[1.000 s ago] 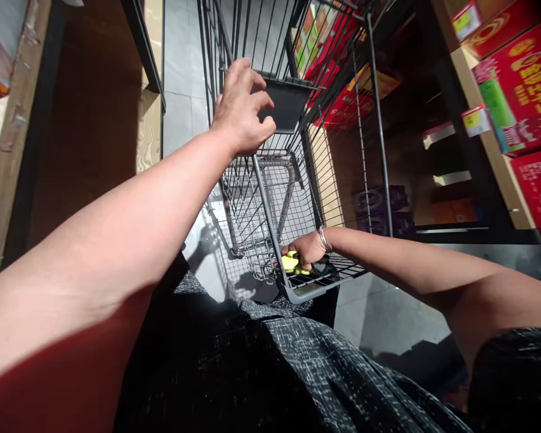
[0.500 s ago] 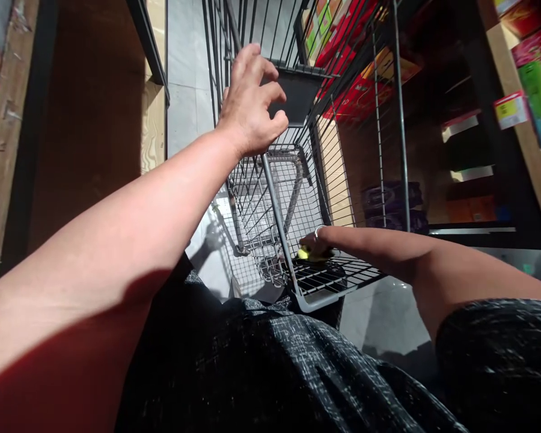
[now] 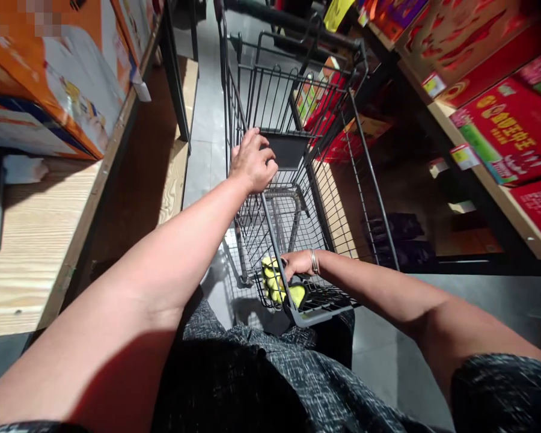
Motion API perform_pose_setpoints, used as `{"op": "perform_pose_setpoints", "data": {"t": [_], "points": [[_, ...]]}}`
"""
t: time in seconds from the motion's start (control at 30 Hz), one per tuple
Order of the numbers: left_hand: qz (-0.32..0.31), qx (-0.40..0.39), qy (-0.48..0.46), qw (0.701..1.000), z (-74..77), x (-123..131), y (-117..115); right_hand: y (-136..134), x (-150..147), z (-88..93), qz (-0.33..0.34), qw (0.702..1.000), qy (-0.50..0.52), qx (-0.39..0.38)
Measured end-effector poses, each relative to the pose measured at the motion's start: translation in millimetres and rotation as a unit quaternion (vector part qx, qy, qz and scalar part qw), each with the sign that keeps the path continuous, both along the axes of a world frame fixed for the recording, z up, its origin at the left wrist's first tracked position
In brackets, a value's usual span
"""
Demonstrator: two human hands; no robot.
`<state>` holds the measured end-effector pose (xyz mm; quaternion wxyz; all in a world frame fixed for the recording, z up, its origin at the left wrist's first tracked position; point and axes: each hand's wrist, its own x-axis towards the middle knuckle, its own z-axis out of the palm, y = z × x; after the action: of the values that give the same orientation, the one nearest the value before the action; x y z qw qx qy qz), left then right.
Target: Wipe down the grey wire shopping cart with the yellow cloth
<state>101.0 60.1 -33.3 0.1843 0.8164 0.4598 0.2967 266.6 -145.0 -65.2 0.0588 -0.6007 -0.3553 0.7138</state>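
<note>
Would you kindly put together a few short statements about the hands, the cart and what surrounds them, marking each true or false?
1. The left hand is at the cart's side rail. True.
2. The right hand touches a red box. False: it touches a yellow item.
3. A bracelet is on the left wrist. False: the bracelet is on the right.
4. A red box stands to the right of the cart. True.
5. The yellow item is up by the cart's handle. False: it is low, at the cart's near end.
</note>
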Motion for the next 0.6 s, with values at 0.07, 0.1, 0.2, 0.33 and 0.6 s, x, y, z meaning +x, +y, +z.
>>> {"op": "perform_pose_setpoints", "data": {"t": [0.07,0.1,0.2,0.33,0.6], "points": [[0.007,-0.005,0.02,1.0,3.5,-1,-3,-5,0,22.1,0.03,0.998,0.036,-0.043],[0.013,-0.008,0.031,0.999,5.8,-2,-5,-8,1,34.5,0.018,0.999,0.032,-0.027],[0.032,-0.004,0.053,0.998,12.0,-3,-13,-24,0,65.7,-0.005,0.991,-0.041,0.124],[0.042,-0.005,0.073,0.996,13.1,-2,-21,-61,-25,65.3,0.026,0.866,-0.193,0.462],[0.024,-0.026,0.144,0.989,23.1,-6,-39,-113,-34,11.5,0.101,0.633,-0.393,0.66]]}}
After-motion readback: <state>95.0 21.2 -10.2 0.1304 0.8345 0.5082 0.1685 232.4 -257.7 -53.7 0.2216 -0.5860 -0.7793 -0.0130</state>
